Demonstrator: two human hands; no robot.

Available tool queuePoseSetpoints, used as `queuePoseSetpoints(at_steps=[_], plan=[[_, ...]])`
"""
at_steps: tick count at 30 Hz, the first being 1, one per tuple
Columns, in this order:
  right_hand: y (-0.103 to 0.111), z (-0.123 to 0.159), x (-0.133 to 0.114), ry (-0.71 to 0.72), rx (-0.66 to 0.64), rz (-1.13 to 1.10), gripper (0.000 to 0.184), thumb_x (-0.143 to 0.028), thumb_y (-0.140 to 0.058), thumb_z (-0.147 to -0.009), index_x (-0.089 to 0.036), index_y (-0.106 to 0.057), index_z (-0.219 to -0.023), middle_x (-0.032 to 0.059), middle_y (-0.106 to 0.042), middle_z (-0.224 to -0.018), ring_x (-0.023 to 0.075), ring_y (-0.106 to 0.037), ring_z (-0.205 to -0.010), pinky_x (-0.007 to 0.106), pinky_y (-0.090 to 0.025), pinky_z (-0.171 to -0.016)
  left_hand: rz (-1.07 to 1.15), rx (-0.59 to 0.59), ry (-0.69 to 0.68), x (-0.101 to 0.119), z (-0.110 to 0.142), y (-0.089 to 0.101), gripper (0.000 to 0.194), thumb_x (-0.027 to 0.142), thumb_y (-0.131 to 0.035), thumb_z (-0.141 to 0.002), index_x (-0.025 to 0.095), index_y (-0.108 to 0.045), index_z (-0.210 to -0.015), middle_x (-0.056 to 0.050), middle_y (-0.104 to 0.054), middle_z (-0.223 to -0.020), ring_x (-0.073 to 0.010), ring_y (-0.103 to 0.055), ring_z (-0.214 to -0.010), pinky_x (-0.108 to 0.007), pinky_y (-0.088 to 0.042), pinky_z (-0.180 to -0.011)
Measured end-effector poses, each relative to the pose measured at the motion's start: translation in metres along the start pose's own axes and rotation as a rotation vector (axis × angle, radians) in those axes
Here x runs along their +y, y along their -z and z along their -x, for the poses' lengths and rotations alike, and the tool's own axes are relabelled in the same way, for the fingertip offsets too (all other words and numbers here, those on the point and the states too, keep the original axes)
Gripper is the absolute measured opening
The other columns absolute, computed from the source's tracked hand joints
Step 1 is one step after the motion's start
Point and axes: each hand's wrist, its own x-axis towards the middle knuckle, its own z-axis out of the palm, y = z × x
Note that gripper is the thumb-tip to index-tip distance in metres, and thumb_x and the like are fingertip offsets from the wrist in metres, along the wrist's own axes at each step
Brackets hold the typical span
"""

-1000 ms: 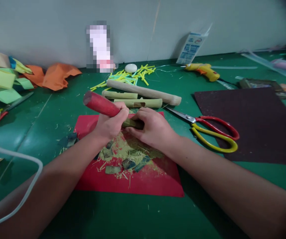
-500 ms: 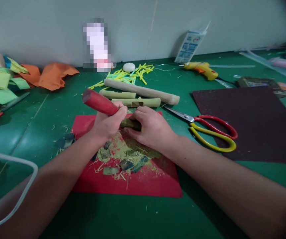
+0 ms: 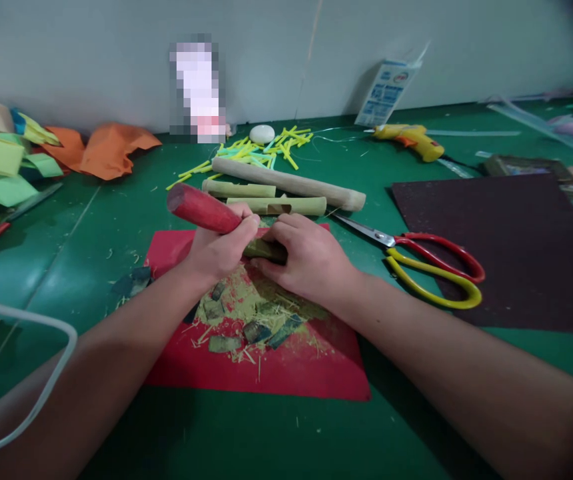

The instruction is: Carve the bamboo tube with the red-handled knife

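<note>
My left hand (image 3: pixel 221 250) is closed around a tool with a thick red handle (image 3: pixel 201 208), tilted up toward the left; its working end is hidden. Close beside it, my right hand (image 3: pixel 306 253) grips a short green bamboo piece (image 3: pixel 265 251) from the right. Both hands are over a red mat (image 3: pixel 311 380). Bamboo dust, thin fibres and several dark green bamboo chips (image 3: pixel 224 343) lie on the mat below them. Just beyond the hands rest two cut bamboo tubes, the nearer bamboo tube (image 3: pixel 299 205) having a notch, and a longer pale stick (image 3: pixel 286 183).
Scissors (image 3: pixel 381 237) with red and yellow handles lie to the right, partly over a dark sheet (image 3: pixel 526 260). Behind are cut yellow straws (image 3: pixel 291 143), a white oval object (image 3: pixel 262 134) and a yellow glue gun (image 3: pixel 411 140). Folded papers (image 3: pixel 1 157) and a white cable (image 3: pixel 64 333) are at left.
The whole scene has shifted slightly to the right in view. Both hands keep their grips, with hardly any visible movement between them.
</note>
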Motion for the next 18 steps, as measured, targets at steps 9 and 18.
queuePoseSetpoints(at_steps=[9,18], plan=[[0.0009,-0.0001,-0.0004,0.005,-0.011,0.012,0.018,-0.032,-0.070,-0.080,-0.018,-0.057,-0.078,0.0043,-0.055,-0.079,0.0182,-0.045,-0.077,0.032,-0.033,-0.069,-0.126,0.037,-0.037,0.0031,0.0017,-0.0021,0.031,0.024,-0.054,-0.083,0.021,-0.043,-0.054,0.003,-0.043,-0.056,-0.0127,-0.043,-0.058,-0.029,-0.039,-0.061],[0.0016,-0.0013,0.0020,0.013,-0.025,-0.043,0.014,-0.029,-0.064,-0.082,-0.016,-0.060,-0.080,0.0052,-0.056,-0.081,0.0183,-0.048,-0.079,0.031,-0.036,-0.070,-0.276,-0.001,-0.076,0.0018,0.0009,-0.0053,0.034,0.032,-0.052,-0.087,0.020,-0.041,-0.057,0.004,-0.043,-0.054,-0.0133,-0.043,-0.058,-0.031,-0.034,-0.060]])
